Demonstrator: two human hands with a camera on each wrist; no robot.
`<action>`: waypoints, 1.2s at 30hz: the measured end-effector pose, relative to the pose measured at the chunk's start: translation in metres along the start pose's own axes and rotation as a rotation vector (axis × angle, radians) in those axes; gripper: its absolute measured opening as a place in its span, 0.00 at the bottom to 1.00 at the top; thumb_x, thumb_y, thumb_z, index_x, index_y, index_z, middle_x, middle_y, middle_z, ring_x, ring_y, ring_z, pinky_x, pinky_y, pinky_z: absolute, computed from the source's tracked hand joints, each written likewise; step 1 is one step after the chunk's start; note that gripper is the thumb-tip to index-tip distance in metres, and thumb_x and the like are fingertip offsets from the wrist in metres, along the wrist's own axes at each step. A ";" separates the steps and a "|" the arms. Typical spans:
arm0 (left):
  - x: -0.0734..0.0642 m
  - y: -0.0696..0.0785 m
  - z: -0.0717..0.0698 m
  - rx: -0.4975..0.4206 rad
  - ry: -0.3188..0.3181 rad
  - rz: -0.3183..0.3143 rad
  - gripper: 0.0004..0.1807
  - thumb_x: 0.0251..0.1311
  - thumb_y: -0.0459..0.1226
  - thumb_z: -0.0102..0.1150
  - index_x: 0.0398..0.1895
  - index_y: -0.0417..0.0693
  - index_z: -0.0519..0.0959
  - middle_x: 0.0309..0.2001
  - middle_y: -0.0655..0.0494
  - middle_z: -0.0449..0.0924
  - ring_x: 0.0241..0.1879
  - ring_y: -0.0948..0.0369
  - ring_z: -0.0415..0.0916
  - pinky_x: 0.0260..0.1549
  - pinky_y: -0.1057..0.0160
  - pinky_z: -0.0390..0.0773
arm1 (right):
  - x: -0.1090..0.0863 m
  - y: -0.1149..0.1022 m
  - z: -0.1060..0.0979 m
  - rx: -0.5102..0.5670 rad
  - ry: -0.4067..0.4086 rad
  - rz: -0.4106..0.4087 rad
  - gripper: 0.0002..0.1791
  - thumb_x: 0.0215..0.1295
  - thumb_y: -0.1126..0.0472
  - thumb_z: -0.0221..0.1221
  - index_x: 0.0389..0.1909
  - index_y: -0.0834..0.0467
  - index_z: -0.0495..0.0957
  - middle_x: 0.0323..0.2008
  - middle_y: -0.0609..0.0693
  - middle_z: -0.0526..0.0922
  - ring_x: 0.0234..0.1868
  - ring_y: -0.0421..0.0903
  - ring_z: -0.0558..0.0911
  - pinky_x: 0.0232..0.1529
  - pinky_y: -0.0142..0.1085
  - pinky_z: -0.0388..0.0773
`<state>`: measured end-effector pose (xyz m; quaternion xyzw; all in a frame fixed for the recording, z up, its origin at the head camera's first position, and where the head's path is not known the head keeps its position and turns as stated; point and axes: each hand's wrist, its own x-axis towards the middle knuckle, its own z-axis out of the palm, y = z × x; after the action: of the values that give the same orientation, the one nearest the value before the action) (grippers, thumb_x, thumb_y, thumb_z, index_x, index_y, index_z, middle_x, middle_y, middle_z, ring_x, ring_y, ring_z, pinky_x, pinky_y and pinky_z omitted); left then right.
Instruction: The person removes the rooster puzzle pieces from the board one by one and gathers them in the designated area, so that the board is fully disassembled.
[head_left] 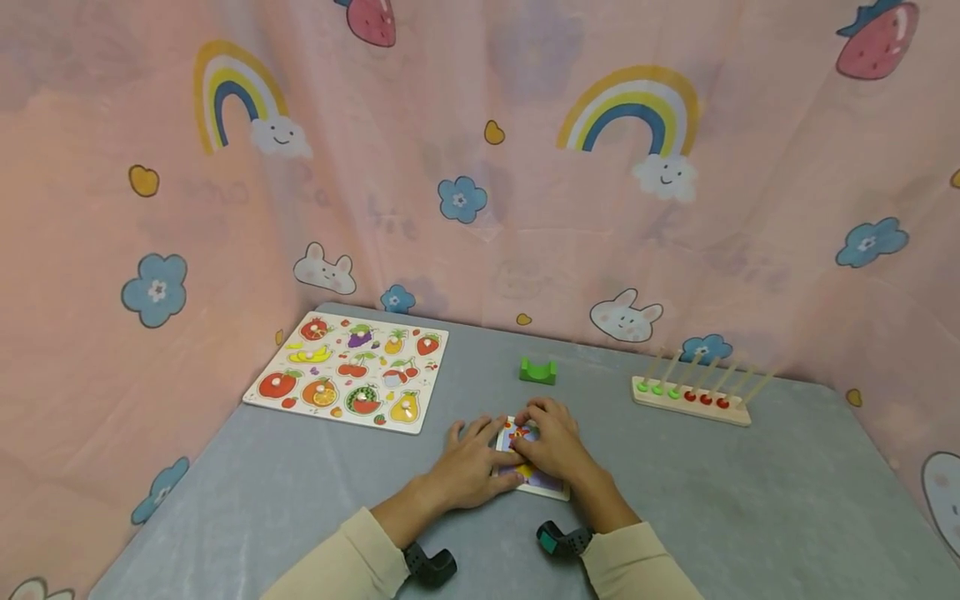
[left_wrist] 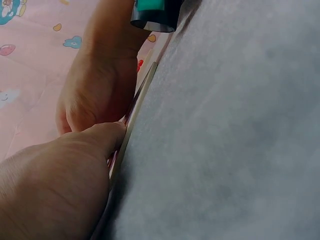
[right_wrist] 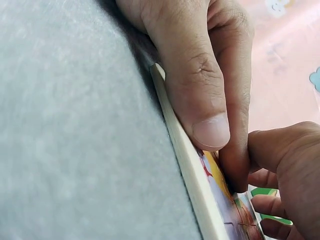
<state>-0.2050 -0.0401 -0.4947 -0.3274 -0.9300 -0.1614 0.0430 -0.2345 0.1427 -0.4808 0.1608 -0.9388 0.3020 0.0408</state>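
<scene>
A small jigsaw puzzle board point(head_left: 550, 485) with a pale wooden border and a colourful picture lies on the table between the hands. Its wooden edge point(right_wrist: 186, 162) and several piece seams show in the right wrist view. My left hand point(head_left: 467, 468) rests over the board's left side, its thumb and a straight finger on the picture. From the upper right, my right hand point(head_left: 557, 442) bends its fingers over the upper part, thumb and forefinger apart and touching the picture area. In the right wrist view the right hand point(right_wrist: 300, 175) meets the left fingertip; whether it pinches a piece is hidden.
A fruit peg puzzle board point(head_left: 345, 372) lies at the back left. Beyond the hands stands a green notched block point(head_left: 537, 372). At the back right is a wooden rack point(head_left: 690, 402) with upright pegs and green and red beads. A pink patterned curtain point(head_left: 405, 242) borders the grey table point(head_left: 750, 508).
</scene>
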 end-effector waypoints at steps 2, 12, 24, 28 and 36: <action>0.000 0.000 0.000 -0.003 -0.002 -0.003 0.22 0.63 0.59 0.53 0.58 0.70 0.79 0.71 0.48 0.57 0.68 0.46 0.54 0.57 0.35 0.52 | 0.000 0.000 0.000 0.001 0.000 0.000 0.08 0.53 0.57 0.66 0.33 0.52 0.79 0.55 0.58 0.73 0.60 0.61 0.65 0.57 0.63 0.56; -0.001 -0.001 0.001 -0.005 -0.003 -0.007 0.22 0.62 0.60 0.53 0.58 0.70 0.79 0.71 0.48 0.58 0.68 0.47 0.55 0.58 0.36 0.51 | -0.001 0.001 0.003 0.009 0.017 -0.012 0.09 0.53 0.57 0.67 0.34 0.53 0.80 0.56 0.58 0.73 0.59 0.61 0.66 0.58 0.61 0.57; 0.000 -0.001 0.003 -0.012 0.011 0.006 0.22 0.62 0.60 0.53 0.55 0.69 0.81 0.71 0.47 0.59 0.67 0.46 0.55 0.57 0.36 0.53 | -0.001 -0.002 0.003 -0.035 0.040 0.014 0.10 0.48 0.57 0.66 0.33 0.53 0.79 0.54 0.55 0.72 0.54 0.59 0.67 0.55 0.60 0.58; 0.000 -0.001 0.004 -0.005 0.028 0.012 0.21 0.62 0.60 0.54 0.55 0.69 0.82 0.70 0.46 0.60 0.67 0.46 0.56 0.56 0.35 0.53 | 0.000 -0.001 0.004 -0.022 0.045 0.023 0.12 0.48 0.57 0.66 0.34 0.53 0.78 0.51 0.53 0.71 0.51 0.56 0.67 0.54 0.59 0.58; 0.000 -0.002 0.003 0.004 0.027 0.011 0.21 0.62 0.60 0.54 0.56 0.70 0.81 0.70 0.46 0.60 0.67 0.47 0.56 0.57 0.36 0.53 | -0.004 0.000 0.004 0.033 0.107 -0.055 0.13 0.47 0.61 0.67 0.37 0.56 0.80 0.41 0.48 0.78 0.43 0.50 0.70 0.49 0.54 0.60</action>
<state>-0.2065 -0.0402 -0.4981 -0.3305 -0.9278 -0.1637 0.0569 -0.2309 0.1412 -0.4848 0.1710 -0.9254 0.3242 0.0965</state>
